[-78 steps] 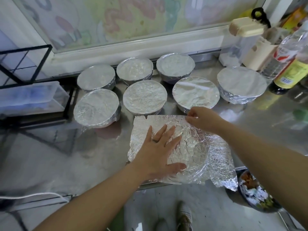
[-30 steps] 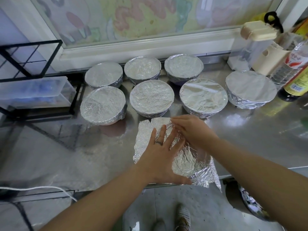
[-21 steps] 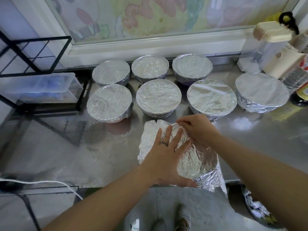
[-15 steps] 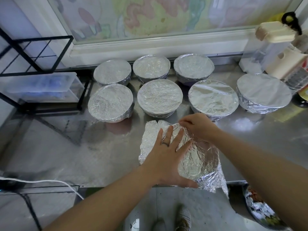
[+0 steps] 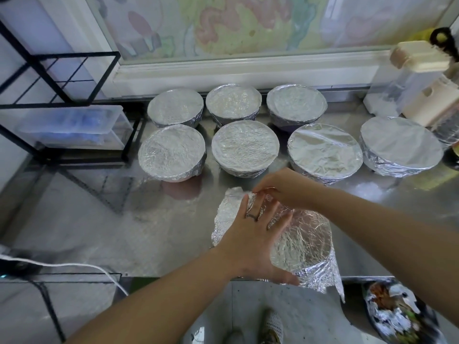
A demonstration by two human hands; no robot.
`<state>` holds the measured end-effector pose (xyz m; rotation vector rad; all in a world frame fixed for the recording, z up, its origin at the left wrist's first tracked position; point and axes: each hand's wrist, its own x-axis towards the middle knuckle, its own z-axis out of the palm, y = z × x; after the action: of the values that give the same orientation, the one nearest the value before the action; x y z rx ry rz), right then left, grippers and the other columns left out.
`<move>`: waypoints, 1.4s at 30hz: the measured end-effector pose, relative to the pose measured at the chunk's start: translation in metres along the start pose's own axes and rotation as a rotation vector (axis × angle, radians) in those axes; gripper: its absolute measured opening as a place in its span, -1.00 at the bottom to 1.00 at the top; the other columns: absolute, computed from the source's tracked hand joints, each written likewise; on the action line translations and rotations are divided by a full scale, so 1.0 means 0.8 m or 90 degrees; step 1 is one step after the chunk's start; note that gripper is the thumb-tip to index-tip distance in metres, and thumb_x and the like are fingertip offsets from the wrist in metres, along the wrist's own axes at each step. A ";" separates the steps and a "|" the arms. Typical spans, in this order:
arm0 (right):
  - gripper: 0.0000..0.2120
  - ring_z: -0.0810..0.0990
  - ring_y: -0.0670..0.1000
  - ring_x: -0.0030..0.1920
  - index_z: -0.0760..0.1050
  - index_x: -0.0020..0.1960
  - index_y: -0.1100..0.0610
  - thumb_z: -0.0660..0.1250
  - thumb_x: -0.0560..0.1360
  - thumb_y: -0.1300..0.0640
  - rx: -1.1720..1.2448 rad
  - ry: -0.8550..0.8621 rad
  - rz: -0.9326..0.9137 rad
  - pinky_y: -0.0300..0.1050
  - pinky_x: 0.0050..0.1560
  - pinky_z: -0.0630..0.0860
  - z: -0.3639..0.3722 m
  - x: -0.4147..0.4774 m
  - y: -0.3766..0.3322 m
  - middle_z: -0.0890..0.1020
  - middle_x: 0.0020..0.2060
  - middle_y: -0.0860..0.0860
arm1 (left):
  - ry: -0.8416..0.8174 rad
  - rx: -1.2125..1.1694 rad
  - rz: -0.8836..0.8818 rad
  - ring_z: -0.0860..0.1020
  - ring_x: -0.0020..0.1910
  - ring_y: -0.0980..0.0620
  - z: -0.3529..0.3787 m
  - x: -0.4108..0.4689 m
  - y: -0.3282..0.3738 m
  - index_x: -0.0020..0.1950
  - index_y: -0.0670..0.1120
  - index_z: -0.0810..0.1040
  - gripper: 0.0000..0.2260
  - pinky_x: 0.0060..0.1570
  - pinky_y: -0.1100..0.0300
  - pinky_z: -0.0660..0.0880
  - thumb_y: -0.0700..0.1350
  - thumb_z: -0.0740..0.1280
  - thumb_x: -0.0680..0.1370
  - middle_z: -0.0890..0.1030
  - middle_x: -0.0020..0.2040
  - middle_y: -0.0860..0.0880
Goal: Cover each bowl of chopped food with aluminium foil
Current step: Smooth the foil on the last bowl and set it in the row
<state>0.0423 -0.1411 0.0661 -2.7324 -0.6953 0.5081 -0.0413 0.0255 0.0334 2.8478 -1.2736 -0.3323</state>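
Soft, even daylight from the window [image 5: 248, 23] at top; glare on the steel counter [image 5: 367, 188]; wide-angle bowing at edges; bottom edge slightly blurred.

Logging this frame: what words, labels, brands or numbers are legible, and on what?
None legible.
Window picture: coloured shapes only, no words.
Bottle at the right edge: cropped and blurred, no label readable.
Foil covers and the foil sheet: no print.
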 end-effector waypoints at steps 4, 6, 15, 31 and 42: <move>-0.64 0.63 -0.09 -0.06 0.67 0.19 -0.02 0.21 0.62 0.30 0.011 -0.060 0.027 -0.08 0.17 0.56 -0.016 0.014 -0.004 0.69 -0.03 -0.11 | 0.002 0.010 -0.005 -0.36 0.56 -0.23 0.002 0.001 0.001 0.64 0.03 -0.17 0.10 0.46 -0.35 -0.24 0.66 0.03 0.31 -0.22 0.63 -0.14; -0.66 0.63 -0.07 0.01 0.68 0.17 -0.01 0.22 0.61 0.28 -0.002 -0.075 0.026 -0.08 0.19 0.53 -0.023 0.018 -0.009 0.71 0.02 -0.09 | 0.005 0.011 -0.006 -0.37 0.55 -0.23 0.003 0.000 0.001 0.64 0.03 -0.17 0.10 0.46 -0.36 -0.25 0.66 0.03 0.31 -0.23 0.63 -0.15; -0.68 0.58 -0.07 -0.08 0.61 0.21 -0.03 0.18 0.65 0.28 -0.087 -0.094 0.026 0.00 0.22 0.53 -0.013 0.020 -0.012 0.58 -0.18 -0.19 | 0.002 0.012 -0.016 -0.33 0.56 -0.28 0.003 0.001 0.002 0.63 0.04 -0.21 0.10 0.45 -0.35 -0.28 0.65 0.04 0.31 -0.15 0.64 -0.15; -0.62 0.60 0.07 0.12 0.44 0.49 0.04 0.11 0.71 0.15 0.512 0.486 0.503 -0.16 0.04 0.40 0.115 -0.121 -0.019 0.65 0.20 0.03 | -0.014 -0.010 -0.071 -0.42 0.54 -0.20 0.007 0.005 0.008 0.64 0.09 -0.16 0.11 0.45 -0.31 -0.34 0.68 0.02 0.26 -0.31 0.61 -0.10; -0.74 0.70 -0.08 -0.18 0.63 0.12 0.05 0.15 0.72 0.10 0.988 0.605 0.540 -0.14 -0.14 0.58 0.127 -0.118 -0.029 0.74 -0.21 -0.08 | -0.017 -0.002 -0.065 -0.43 0.53 -0.22 0.009 0.004 0.008 0.63 0.09 -0.20 0.12 0.46 -0.31 -0.31 0.69 -0.03 0.25 -0.33 0.60 -0.11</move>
<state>-0.0850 -0.1512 0.0077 -1.2651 0.8320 -0.1695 -0.0455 0.0190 0.0263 2.9215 -1.1318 -0.3740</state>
